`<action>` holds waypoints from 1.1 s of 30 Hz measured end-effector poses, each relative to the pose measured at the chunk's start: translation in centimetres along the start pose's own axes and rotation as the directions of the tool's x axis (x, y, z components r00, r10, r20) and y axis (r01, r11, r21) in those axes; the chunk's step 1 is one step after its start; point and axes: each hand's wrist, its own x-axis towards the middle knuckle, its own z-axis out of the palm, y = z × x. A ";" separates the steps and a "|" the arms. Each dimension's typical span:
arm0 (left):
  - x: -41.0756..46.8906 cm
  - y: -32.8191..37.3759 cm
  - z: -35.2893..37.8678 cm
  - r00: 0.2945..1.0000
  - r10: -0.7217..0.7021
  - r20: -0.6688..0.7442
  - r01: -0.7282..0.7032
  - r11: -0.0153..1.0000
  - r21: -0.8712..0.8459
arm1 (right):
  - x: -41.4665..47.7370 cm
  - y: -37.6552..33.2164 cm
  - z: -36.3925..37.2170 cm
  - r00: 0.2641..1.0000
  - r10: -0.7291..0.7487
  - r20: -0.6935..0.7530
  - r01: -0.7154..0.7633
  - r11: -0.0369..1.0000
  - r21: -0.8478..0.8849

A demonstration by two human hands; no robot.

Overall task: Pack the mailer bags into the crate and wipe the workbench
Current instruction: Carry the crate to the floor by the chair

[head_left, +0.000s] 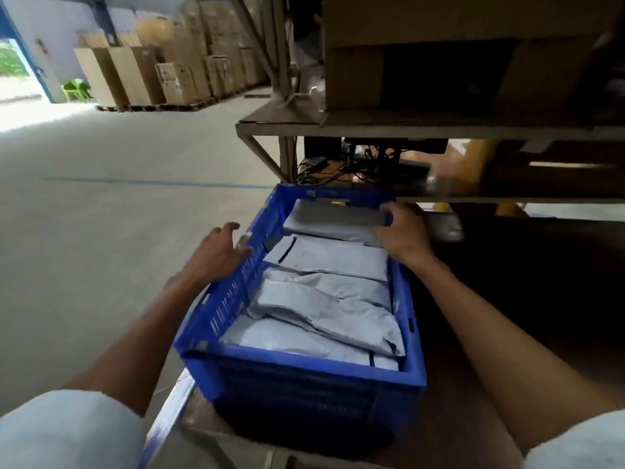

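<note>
1. Warehouse bay: pale concrete floor, cardboard cartons (176, 76) stacked at back, low shelf (406, 130) above dark worktop (449, 418).
2. Blue crate (304, 363) close to worktop's left edge, nearly full of grey mailer bags (324, 299), overlapping.
3. Right hand (402, 238) gripping end of far bag (334, 214); left hand (220, 252) open, fingers spread at left rim.
4. Risk of shoving crate off that edge with a hard press; risk of slick top bags sliding over rim.
5. Crate: rigid, slotted plastic. Bags: soft, creased, glossy film, flat rectangles.

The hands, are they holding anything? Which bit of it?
The right hand grips the farthest mailer bag by its right end. The left hand holds nothing, open at the left rim of the crate.
</note>
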 end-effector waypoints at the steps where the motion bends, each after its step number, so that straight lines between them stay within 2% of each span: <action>1: 0.0 -0.1 0.2 1.000 0.008 0.014 -0.008 1.000 -0.021 | -1.0 0.3 -0.3 0.999 0.031 -0.020 -0.031 1.000 -0.002; 6: -0.3 -0.1 0.8 0.992 0.096 0.084 -0.091 0.994 -0.058 | -5.4 1.0 -0.7 0.985 0.165 0.050 -0.162 0.985 -0.059; 11: -1.0 -0.4 1.1 0.983 0.138 0.120 -0.129 0.988 -0.082 | -8.4 1.4 0.0 0.976 0.197 0.091 -0.200 0.980 0.024; 19: -1.1 -0.9 1.2 0.975 0.096 0.199 -0.068 0.987 -0.146 | -9.1 0.8 -0.4 0.957 0.234 0.174 -0.245 0.969 0.044; 29: -1.8 -0.2 2.1 0.984 0.122 0.126 -0.090 0.967 -0.237 | -9.9 1.4 -1.5 0.953 0.291 0.080 -0.301 0.939 0.167; 33: -2.6 2.5 2.8 0.975 0.201 0.100 -0.165 0.943 -0.288 | -10.9 2.8 -4.6 0.950 0.309 0.040 -0.312 0.937 0.155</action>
